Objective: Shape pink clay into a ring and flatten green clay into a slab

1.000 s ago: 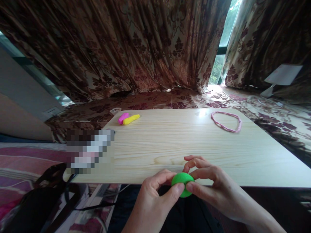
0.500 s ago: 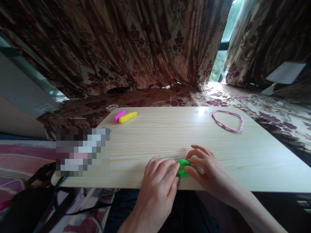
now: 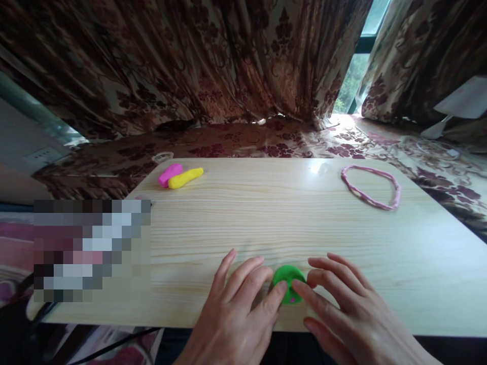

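Observation:
A round, flattened piece of green modelling clay (image 3: pixel 288 272) lies on the wooden table near its front edge, with a small pink speck on the side towards me. My left hand (image 3: pixel 243 294) grips its left side: the thumb presses into the face and the index finger bends at the rim, while the other fingers reach out over the table. From the right, my right hand (image 3: pixel 338 299) has its index fingertip on the clay and the middle finger bent at the right edge. Its thumb hangs apart, lower down.
On the table (image 3: pixel 243 213), a magenta clay piece (image 3: pixel 169 174) and a yellow clay roll (image 3: pixel 186 178) lie far left. A twisted pink loop (image 3: pixel 371 202) rests far right. A blurred-out patch (image 3: pixel 93 248) covers the left edge. Behind are patterned curtains (image 3: pixel 228 66) and a white lamp (image 3: pixel 462 99).
The view has tipped down and come closer. My right thumb has left the clay, and its index finger now presses there. My left hand's fingers have spread wider.

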`<state>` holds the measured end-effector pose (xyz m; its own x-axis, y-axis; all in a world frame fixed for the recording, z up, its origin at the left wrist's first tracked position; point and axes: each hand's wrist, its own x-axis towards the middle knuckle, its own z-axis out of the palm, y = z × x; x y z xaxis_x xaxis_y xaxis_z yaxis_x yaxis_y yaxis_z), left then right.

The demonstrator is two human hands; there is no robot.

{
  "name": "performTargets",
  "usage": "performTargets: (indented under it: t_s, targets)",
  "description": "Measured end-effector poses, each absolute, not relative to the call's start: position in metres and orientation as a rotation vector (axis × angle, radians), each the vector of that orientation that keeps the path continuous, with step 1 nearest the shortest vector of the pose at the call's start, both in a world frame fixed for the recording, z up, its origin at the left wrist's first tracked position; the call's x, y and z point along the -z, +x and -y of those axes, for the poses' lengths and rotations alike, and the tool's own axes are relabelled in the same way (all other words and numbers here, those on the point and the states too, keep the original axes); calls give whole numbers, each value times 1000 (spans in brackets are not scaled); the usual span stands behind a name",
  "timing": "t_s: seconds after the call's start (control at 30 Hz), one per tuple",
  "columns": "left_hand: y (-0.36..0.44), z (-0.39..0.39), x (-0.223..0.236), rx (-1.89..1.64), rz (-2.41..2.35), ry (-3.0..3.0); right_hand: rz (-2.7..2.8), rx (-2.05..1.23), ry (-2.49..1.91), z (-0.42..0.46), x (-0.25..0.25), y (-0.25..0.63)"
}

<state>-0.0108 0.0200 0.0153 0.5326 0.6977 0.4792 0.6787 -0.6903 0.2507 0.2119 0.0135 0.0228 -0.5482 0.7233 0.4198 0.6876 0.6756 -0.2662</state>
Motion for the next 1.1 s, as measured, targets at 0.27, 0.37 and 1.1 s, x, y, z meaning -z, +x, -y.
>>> performTargets:
  t_s: [0.27, 0.37, 1.1]
  targets:
    - [-11, -27, -9, -799, -1177, 2870, 2555, 152, -954, -32, -42, 212]
    - [-10, -26, -10, -752, -1225, 2873, 2569, 166, -935, -35, -41, 211]
    - [-18, -32, -9, -791, -1087, 2872, 2533, -130, -1071, -27, -36, 213]
